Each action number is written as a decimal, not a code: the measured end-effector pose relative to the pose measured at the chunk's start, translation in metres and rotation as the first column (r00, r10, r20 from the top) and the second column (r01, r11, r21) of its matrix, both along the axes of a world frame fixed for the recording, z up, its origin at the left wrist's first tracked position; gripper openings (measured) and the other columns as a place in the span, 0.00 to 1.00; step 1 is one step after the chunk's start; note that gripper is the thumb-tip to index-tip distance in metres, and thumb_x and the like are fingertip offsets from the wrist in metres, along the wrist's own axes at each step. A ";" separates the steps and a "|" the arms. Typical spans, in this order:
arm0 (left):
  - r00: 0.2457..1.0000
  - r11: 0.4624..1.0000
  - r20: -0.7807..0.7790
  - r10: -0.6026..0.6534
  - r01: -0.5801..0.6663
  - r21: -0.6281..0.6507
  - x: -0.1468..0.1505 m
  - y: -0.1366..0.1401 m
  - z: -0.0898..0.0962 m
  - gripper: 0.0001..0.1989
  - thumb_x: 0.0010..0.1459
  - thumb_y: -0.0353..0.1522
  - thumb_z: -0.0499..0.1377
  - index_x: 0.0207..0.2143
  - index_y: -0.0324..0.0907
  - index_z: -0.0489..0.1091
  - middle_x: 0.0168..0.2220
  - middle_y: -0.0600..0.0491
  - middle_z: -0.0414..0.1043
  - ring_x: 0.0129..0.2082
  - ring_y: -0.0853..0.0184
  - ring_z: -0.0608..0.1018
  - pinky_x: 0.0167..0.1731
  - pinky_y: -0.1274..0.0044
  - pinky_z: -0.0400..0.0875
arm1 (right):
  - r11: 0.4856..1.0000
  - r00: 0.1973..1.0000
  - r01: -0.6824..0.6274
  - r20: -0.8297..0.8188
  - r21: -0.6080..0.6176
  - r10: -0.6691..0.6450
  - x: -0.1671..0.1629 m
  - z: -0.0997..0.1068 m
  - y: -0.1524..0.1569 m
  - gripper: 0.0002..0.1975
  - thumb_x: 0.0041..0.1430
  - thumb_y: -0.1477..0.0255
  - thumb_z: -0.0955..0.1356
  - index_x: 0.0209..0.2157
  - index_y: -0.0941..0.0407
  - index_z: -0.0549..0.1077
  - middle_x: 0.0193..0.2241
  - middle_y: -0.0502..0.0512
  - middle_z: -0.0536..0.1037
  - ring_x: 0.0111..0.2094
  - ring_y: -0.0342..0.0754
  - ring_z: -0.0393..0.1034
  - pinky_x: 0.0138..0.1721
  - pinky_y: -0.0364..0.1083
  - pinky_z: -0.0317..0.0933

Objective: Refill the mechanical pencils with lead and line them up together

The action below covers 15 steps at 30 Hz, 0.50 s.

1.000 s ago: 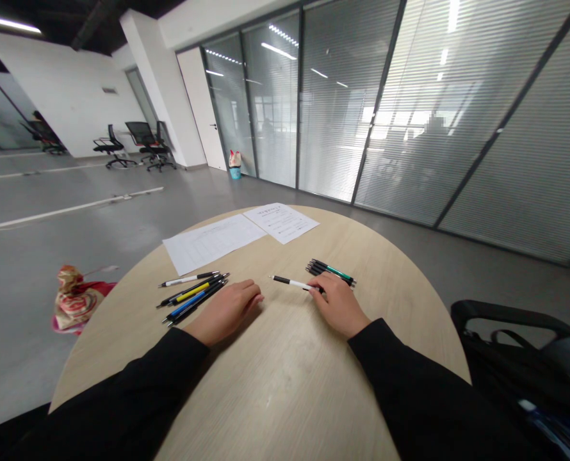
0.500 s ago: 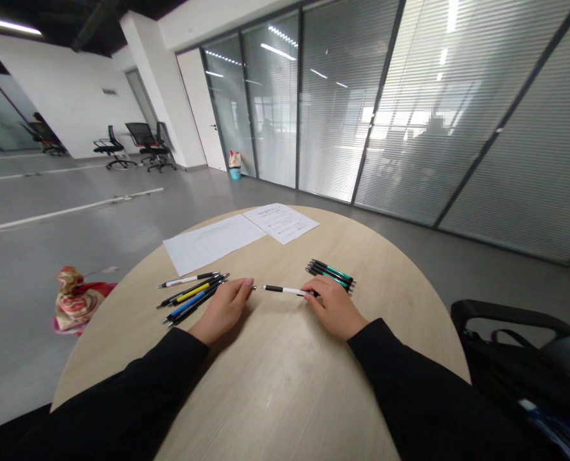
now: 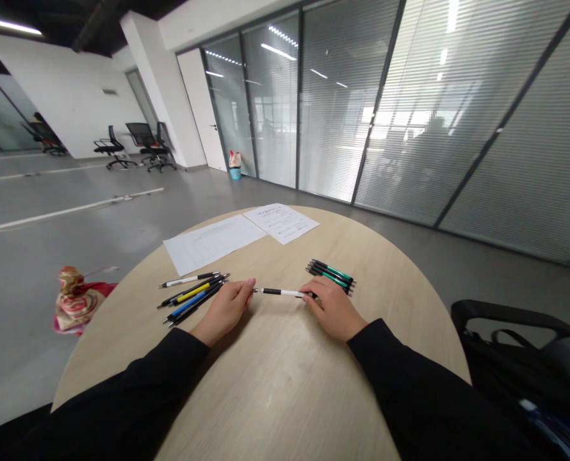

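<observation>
The person is holding a white-barrelled pen [image 3: 285,292] nearly level between two hands, above the near middle of a round wooden table [image 3: 275,384]. The right hand [image 3: 335,307] is gripping the pen's rear end between thumb and fingers, with that end partly hidden behind the fingertips. The left hand [image 3: 225,310] is closing thumb and forefinger in a pinch at the other end, where a silvery tip [image 3: 255,291] is showing beyond the black grip section; whether that tip is a separate piece or joined to the pen is too small to tell. The two hands are facing each other across the pen, which seems to be lining its ends up and leaving the middle free. Both forearms, in black sleeves [image 3: 160,368], are reaching in low over the tabletop — probably a way of steadying such a fine hold.

Green-marked pens [image 3: 333,272] are lying side by side just beyond the right hand, their neat row suggesting a deliberate grouping. Beside the left hand, a looser group of pens [image 3: 192,294] is lying slantwise, yellow and blue showing among the dark barrels, with another white pen [image 3: 182,280] at its far side. Two printed sheets [image 3: 218,240] are lying flat toward the far edge — apparently out of the hands' way.
</observation>
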<state>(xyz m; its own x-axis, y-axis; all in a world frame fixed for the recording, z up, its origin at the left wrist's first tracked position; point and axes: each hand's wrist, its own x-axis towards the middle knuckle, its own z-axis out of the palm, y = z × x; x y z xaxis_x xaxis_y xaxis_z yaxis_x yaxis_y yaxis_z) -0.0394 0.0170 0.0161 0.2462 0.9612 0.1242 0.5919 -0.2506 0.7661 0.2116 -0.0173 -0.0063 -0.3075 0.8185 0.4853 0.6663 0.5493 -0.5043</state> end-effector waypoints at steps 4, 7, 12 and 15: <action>1.000 1.000 0.012 -0.013 0.013 -0.012 0.001 -0.001 0.000 0.29 0.63 0.51 0.46 0.16 0.43 0.56 0.14 0.59 0.53 0.16 0.71 0.57 0.19 0.77 0.52 | 1.000 1.000 -0.001 0.002 0.004 0.001 0.000 0.000 0.000 0.05 0.65 0.76 0.65 0.38 0.57 0.75 0.36 0.56 0.75 0.41 0.50 0.68 0.46 0.49 0.62; 1.000 1.000 0.026 -0.006 0.007 -0.024 0.002 -0.001 0.000 0.29 0.63 0.52 0.46 0.16 0.43 0.56 0.14 0.59 0.53 0.16 0.71 0.57 0.19 0.77 0.52 | 1.000 1.000 0.003 0.005 0.010 -0.003 0.000 0.000 -0.001 0.05 0.65 0.76 0.65 0.38 0.57 0.75 0.36 0.56 0.75 0.41 0.50 0.68 0.46 0.49 0.62; 0.999 0.998 0.052 0.014 -0.010 -0.067 0.002 -0.001 -0.003 0.28 0.62 0.51 0.47 0.16 0.43 0.57 0.13 0.60 0.53 0.15 0.72 0.57 0.19 0.78 0.51 | 1.000 1.000 -0.012 0.002 0.027 0.012 0.000 -0.002 0.000 0.05 0.65 0.76 0.65 0.38 0.57 0.74 0.37 0.57 0.75 0.41 0.51 0.68 0.45 0.50 0.63; 0.997 0.996 0.074 0.017 -0.010 -0.088 0.002 0.001 -0.006 0.28 0.62 0.51 0.47 0.16 0.43 0.57 0.13 0.60 0.53 0.14 0.72 0.56 0.18 0.78 0.50 | 0.999 1.000 -0.020 -0.006 0.038 0.020 -0.001 -0.002 0.000 0.05 0.65 0.76 0.65 0.38 0.57 0.74 0.37 0.57 0.75 0.41 0.51 0.68 0.45 0.50 0.63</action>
